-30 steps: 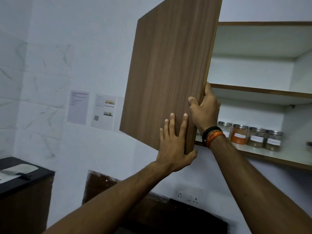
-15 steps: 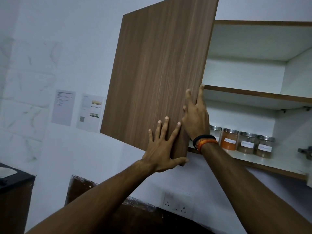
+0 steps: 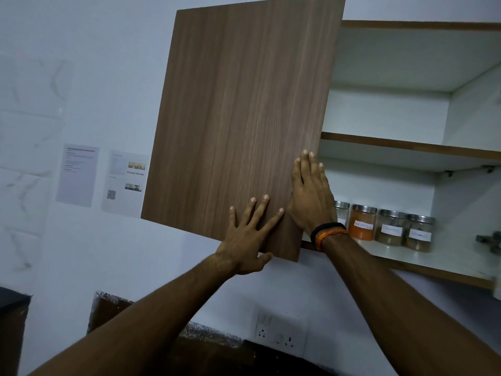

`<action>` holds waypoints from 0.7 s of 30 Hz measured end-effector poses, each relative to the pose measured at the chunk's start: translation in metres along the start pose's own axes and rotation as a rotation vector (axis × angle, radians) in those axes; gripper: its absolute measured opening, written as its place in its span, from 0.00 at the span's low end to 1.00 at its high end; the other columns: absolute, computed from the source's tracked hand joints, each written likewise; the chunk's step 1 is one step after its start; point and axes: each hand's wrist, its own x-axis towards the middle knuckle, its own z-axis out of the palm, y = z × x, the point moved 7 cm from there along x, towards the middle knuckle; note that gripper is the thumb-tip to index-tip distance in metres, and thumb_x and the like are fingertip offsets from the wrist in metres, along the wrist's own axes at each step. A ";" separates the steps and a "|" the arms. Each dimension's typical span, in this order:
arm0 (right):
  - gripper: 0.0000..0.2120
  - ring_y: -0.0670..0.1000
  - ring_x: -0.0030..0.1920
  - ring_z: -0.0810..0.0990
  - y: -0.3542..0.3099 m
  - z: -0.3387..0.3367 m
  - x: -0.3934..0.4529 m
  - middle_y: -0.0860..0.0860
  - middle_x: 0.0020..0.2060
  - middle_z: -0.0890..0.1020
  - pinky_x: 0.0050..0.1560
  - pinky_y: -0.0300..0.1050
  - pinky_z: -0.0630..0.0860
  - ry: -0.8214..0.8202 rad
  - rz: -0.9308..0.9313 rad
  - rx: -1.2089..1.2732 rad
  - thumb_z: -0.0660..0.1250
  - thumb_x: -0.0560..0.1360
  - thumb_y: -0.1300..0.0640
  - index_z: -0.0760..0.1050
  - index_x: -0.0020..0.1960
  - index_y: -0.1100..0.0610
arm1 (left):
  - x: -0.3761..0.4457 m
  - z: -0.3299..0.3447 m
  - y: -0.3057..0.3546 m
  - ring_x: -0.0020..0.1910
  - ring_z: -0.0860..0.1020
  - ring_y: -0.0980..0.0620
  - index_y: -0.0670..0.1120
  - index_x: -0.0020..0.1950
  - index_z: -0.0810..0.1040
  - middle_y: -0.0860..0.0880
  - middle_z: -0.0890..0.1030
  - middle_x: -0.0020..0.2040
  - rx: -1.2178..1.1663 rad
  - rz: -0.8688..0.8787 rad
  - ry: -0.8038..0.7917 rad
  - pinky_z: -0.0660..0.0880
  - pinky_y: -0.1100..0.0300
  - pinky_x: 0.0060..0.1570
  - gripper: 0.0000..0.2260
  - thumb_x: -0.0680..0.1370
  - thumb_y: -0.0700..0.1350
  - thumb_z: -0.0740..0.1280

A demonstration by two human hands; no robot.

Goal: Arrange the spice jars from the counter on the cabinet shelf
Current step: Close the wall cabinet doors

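Note:
Several glass spice jars with metal lids stand in a row on the lower cabinet shelf (image 3: pixel 433 260): an orange one (image 3: pixel 362 223), two brown ones (image 3: pixel 390 228) (image 3: pixel 419 233), and one (image 3: pixel 341 213) partly hidden behind my right wrist. The brown wooden cabinet door (image 3: pixel 238 118) hangs half open in front of the left side of the cabinet. My left hand (image 3: pixel 248 240) lies flat on the door's lower corner, fingers spread. My right hand (image 3: pixel 311 196) presses flat on the door's free edge, fingers straight. Neither hand holds anything.
The upper shelf (image 3: pixel 406 147) is bare. Two printed sheets (image 3: pixel 77 175) hang on the white wall at the left. A wall socket (image 3: pixel 280 335) sits below the cabinet. A dark counter corner (image 3: pixel 10 302) shows at far left. A metal hinge (image 3: pixel 488 241) sticks out at the right.
The door has swung toward the cabinet. My right hand went from gripping the door's edge to lying flat on its face. My left hand stays pressed on the lower corner.

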 end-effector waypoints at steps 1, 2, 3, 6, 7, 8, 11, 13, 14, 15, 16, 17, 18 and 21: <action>0.41 0.61 0.79 0.36 0.000 0.002 0.001 0.64 0.78 0.38 0.79 0.58 0.40 -0.009 0.002 -0.007 0.60 0.77 0.54 0.39 0.79 0.66 | 0.002 0.002 -0.002 0.78 0.30 0.40 0.58 0.79 0.31 0.47 0.28 0.79 0.009 0.002 -0.003 0.45 0.25 0.71 0.47 0.76 0.65 0.64; 0.41 0.61 0.79 0.36 0.001 0.006 0.002 0.64 0.78 0.38 0.79 0.58 0.40 -0.022 0.006 -0.012 0.60 0.77 0.54 0.39 0.79 0.66 | 0.005 0.006 -0.003 0.78 0.31 0.40 0.58 0.79 0.31 0.47 0.28 0.79 0.011 0.005 -0.004 0.45 0.25 0.71 0.46 0.76 0.64 0.63; 0.41 0.62 0.79 0.36 0.001 0.008 0.004 0.65 0.78 0.38 0.79 0.58 0.39 -0.037 0.009 -0.008 0.60 0.77 0.54 0.39 0.79 0.66 | 0.007 0.008 -0.004 0.79 0.31 0.40 0.58 0.79 0.31 0.47 0.28 0.79 0.014 0.004 -0.002 0.45 0.24 0.71 0.46 0.77 0.64 0.63; 0.41 0.62 0.79 0.36 0.002 0.017 0.010 0.65 0.78 0.38 0.79 0.56 0.39 -0.077 0.030 0.028 0.63 0.77 0.57 0.40 0.79 0.66 | 0.015 0.018 -0.005 0.78 0.31 0.39 0.59 0.79 0.31 0.46 0.29 0.80 0.014 0.000 0.004 0.43 0.24 0.70 0.44 0.77 0.64 0.61; 0.41 0.62 0.79 0.37 0.003 0.021 0.011 0.64 0.78 0.38 0.79 0.56 0.41 -0.087 0.034 0.044 0.63 0.77 0.59 0.41 0.79 0.66 | 0.018 0.022 -0.006 0.78 0.31 0.39 0.59 0.79 0.32 0.46 0.29 0.80 0.016 -0.001 0.005 0.43 0.24 0.70 0.43 0.78 0.64 0.60; 0.41 0.62 0.79 0.37 0.003 0.025 0.013 0.64 0.79 0.39 0.80 0.57 0.43 -0.096 0.035 0.062 0.63 0.77 0.59 0.41 0.79 0.66 | 0.021 0.025 -0.006 0.79 0.31 0.39 0.59 0.79 0.32 0.46 0.29 0.80 0.023 -0.004 0.006 0.43 0.24 0.70 0.42 0.78 0.64 0.60; 0.40 0.60 0.79 0.38 0.008 0.035 0.014 0.62 0.79 0.39 0.79 0.57 0.49 -0.127 0.044 0.099 0.63 0.77 0.61 0.42 0.80 0.65 | 0.027 0.034 -0.008 0.79 0.32 0.38 0.58 0.80 0.33 0.45 0.30 0.80 0.050 -0.005 0.009 0.43 0.24 0.70 0.42 0.78 0.64 0.60; 0.39 0.60 0.79 0.38 0.012 0.040 0.015 0.62 0.79 0.39 0.79 0.56 0.51 -0.137 0.047 0.103 0.63 0.77 0.61 0.42 0.80 0.65 | 0.030 0.039 -0.009 0.78 0.32 0.38 0.57 0.80 0.33 0.44 0.30 0.80 0.051 -0.011 0.015 0.43 0.23 0.70 0.43 0.77 0.63 0.60; 0.39 0.60 0.80 0.38 0.013 0.041 0.015 0.62 0.79 0.39 0.79 0.56 0.52 -0.133 0.048 0.106 0.63 0.78 0.61 0.42 0.80 0.64 | 0.031 0.040 -0.009 0.78 0.32 0.37 0.57 0.80 0.33 0.44 0.30 0.80 0.053 -0.015 0.022 0.42 0.23 0.69 0.43 0.77 0.63 0.61; 0.39 0.59 0.80 0.38 0.014 0.042 0.015 0.61 0.79 0.39 0.79 0.56 0.52 -0.125 0.049 0.107 0.62 0.77 0.61 0.43 0.80 0.64 | 0.032 0.042 -0.008 0.78 0.32 0.37 0.57 0.80 0.33 0.43 0.30 0.80 0.057 -0.019 0.031 0.42 0.23 0.69 0.44 0.77 0.63 0.61; 0.39 0.59 0.80 0.38 0.014 0.043 0.015 0.61 0.79 0.39 0.79 0.56 0.52 -0.117 0.051 0.111 0.62 0.77 0.62 0.43 0.80 0.64 | 0.032 0.044 -0.008 0.78 0.32 0.37 0.57 0.80 0.33 0.43 0.30 0.80 0.063 -0.021 0.039 0.42 0.23 0.69 0.44 0.76 0.63 0.61; 0.39 0.59 0.80 0.38 0.014 0.044 0.015 0.61 0.79 0.39 0.79 0.56 0.52 -0.113 0.053 0.111 0.62 0.77 0.62 0.43 0.80 0.64 | 0.032 0.046 -0.008 0.78 0.32 0.37 0.57 0.80 0.32 0.43 0.30 0.80 0.065 -0.021 0.047 0.42 0.23 0.69 0.45 0.76 0.62 0.62; 0.39 0.59 0.80 0.39 0.014 0.044 0.015 0.61 0.79 0.39 0.79 0.56 0.53 -0.110 0.051 0.108 0.62 0.77 0.62 0.43 0.80 0.64 | 0.032 0.046 -0.008 0.78 0.32 0.37 0.56 0.80 0.32 0.43 0.30 0.80 0.068 -0.020 0.056 0.42 0.23 0.69 0.45 0.76 0.63 0.62; 0.38 0.59 0.80 0.39 0.013 0.043 0.014 0.61 0.80 0.40 0.79 0.56 0.54 -0.106 0.044 0.099 0.61 0.77 0.63 0.44 0.80 0.64 | 0.032 0.046 -0.008 0.78 0.32 0.37 0.56 0.80 0.32 0.43 0.30 0.80 0.065 -0.010 0.067 0.43 0.23 0.69 0.45 0.76 0.63 0.62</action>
